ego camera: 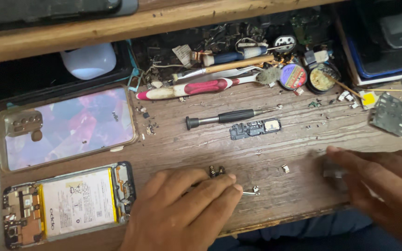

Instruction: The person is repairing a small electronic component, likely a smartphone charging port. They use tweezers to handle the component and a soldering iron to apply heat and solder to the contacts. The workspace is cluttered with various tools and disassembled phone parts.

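My left hand (182, 209) rests palm down on the worn wooden bench (275, 144), fingers together, fingertips beside a few tiny metal parts (252, 190) and small dark screws (217, 171). My right hand (378, 179) lies blurred at the right edge, its fingers over a small greyish piece (333, 171); whether it grips that piece I cannot tell. An opened phone (66, 204) with its battery exposed lies left of my left hand. Its iridescent back cover (68, 128) lies above it. A small black circuit board (254, 128) and a black-handled screwdriver (229, 117) lie mid-bench.
A pink and white toothbrush (196, 88), brushes, tweezers and round flux tins (294, 76) crowd the back. A perforated metal shield plate (391, 114) lies at right. A white pod-shaped case (89, 60) sits under the wooden shelf (164, 23). Loose screws dot the bench.
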